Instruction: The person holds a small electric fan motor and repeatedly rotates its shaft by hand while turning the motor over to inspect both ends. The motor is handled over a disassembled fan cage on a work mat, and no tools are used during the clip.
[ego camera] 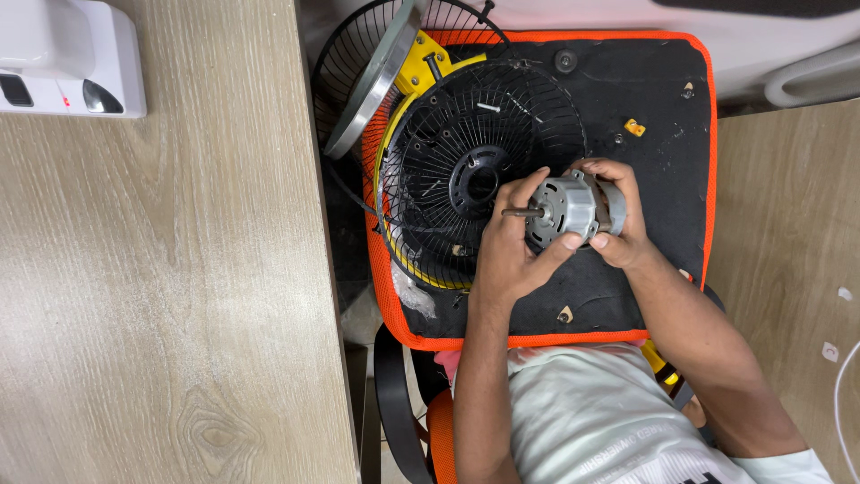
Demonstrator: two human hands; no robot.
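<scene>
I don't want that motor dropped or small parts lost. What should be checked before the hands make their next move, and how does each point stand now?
1. Motor held by both hands: ok; left hand and right hand wrap it.
2. Motor shaft free of fingers: ok; it pokes out bare toward the grille.
3. Black fan grille lies steady on the black pad: cannot tell; it rests partly over a yellow housing.
4. Loose small parts, such as the yellow clip, stay on the pad: ok.
5. Motor wiring clear: cannot tell; hidden by the hands.
</scene>
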